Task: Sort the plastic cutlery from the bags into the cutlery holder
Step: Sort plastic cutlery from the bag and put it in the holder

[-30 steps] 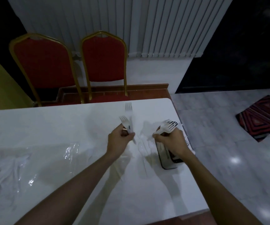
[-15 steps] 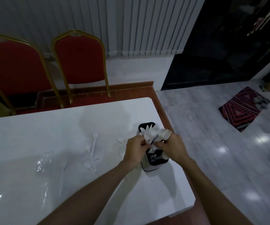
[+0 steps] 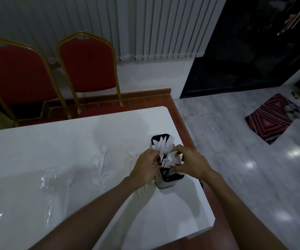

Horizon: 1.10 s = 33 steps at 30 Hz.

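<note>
A black and white cutlery holder (image 3: 167,183) stands near the right edge of the white table (image 3: 55,145). White knives (image 3: 164,144) stick up from its far compartment. White plastic forks (image 3: 169,160) sit in the middle compartment, tines up. My left hand (image 3: 145,168) pinches a fork at the left of that bunch. My right hand (image 3: 190,163) is closed around the forks from the right. Several clear plastic spoons (image 3: 100,163) lie loose on the table to the left of the holder.
Crumpled clear plastic bags (image 3: 46,181) lie on the left part of the table. Two red chairs with gold frames (image 3: 88,69) stand behind the table. The table's right edge is close to the holder, with tiled floor and a striped mat (image 3: 273,118) beyond.
Both hands have dropped from above the holder down onto it, and the forks they held now stand in the middle compartment. The camera view has barely shifted.
</note>
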Each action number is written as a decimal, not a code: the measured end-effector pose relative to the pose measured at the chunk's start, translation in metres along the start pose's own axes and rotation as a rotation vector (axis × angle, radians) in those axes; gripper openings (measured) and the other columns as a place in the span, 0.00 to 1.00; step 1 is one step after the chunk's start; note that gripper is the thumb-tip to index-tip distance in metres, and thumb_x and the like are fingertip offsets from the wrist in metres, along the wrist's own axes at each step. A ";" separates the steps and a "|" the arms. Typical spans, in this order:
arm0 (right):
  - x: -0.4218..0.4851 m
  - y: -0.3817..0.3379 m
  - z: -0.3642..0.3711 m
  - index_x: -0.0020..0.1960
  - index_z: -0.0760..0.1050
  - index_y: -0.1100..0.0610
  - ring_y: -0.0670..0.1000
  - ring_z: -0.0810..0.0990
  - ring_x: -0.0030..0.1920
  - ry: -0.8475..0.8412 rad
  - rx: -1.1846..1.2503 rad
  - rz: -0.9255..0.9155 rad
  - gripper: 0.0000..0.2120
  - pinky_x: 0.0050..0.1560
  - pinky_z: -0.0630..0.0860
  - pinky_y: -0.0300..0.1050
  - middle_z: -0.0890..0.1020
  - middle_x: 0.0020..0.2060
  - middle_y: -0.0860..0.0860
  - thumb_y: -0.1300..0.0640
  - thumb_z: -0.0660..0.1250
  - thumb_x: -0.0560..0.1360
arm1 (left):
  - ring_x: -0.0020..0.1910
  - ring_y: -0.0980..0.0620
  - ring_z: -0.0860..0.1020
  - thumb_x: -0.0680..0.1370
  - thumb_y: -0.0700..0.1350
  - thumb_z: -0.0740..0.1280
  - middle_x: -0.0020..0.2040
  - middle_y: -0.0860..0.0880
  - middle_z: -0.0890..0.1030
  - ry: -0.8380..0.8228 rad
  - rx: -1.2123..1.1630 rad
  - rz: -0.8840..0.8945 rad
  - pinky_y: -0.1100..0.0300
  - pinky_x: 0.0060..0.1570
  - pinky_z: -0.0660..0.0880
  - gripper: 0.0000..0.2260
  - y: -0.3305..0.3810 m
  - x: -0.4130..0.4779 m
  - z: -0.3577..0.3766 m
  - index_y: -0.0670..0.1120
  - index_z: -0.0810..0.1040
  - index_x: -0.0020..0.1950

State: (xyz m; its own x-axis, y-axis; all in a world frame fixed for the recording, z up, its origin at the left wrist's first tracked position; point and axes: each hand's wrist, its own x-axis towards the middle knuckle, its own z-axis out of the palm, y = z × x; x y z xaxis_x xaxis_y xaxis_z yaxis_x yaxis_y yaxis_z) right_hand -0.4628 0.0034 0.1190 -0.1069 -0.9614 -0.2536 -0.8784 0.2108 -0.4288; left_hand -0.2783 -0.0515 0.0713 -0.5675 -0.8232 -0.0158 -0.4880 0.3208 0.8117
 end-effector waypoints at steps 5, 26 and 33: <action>-0.013 -0.008 0.000 0.64 0.68 0.44 0.41 0.72 0.50 0.153 0.020 -0.076 0.29 0.41 0.74 0.42 0.73 0.59 0.39 0.46 0.71 0.65 | 0.48 0.54 0.76 0.71 0.28 0.62 0.54 0.46 0.75 0.031 -0.023 0.023 0.62 0.52 0.76 0.20 -0.007 -0.013 -0.004 0.42 0.77 0.59; 0.017 -0.124 0.188 0.71 0.58 0.63 0.60 0.73 0.60 0.032 -0.005 0.356 0.25 0.52 0.76 0.50 0.64 0.67 0.61 0.57 0.61 0.78 | 0.52 0.32 0.75 0.73 0.42 0.70 0.54 0.33 0.73 0.456 0.179 -0.982 0.44 0.52 0.72 0.15 -0.184 -0.177 -0.092 0.33 0.72 0.54; 0.016 -0.110 0.208 0.72 0.52 0.65 0.61 0.71 0.64 0.058 0.063 0.529 0.31 0.54 0.78 0.55 0.63 0.68 0.65 0.54 0.64 0.78 | 0.55 0.34 0.75 0.75 0.43 0.69 0.53 0.33 0.77 0.378 0.181 -1.019 0.47 0.54 0.69 0.15 -0.197 -0.165 -0.094 0.33 0.73 0.54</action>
State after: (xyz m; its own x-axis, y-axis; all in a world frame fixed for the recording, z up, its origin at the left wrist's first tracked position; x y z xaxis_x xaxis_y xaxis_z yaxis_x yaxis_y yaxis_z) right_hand -0.2708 0.0017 -0.0186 -0.5543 -0.7291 -0.4015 -0.6683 0.6774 -0.3074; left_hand -0.0263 -0.0227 -0.0316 0.3811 -0.8211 -0.4250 -0.7193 -0.5521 0.4217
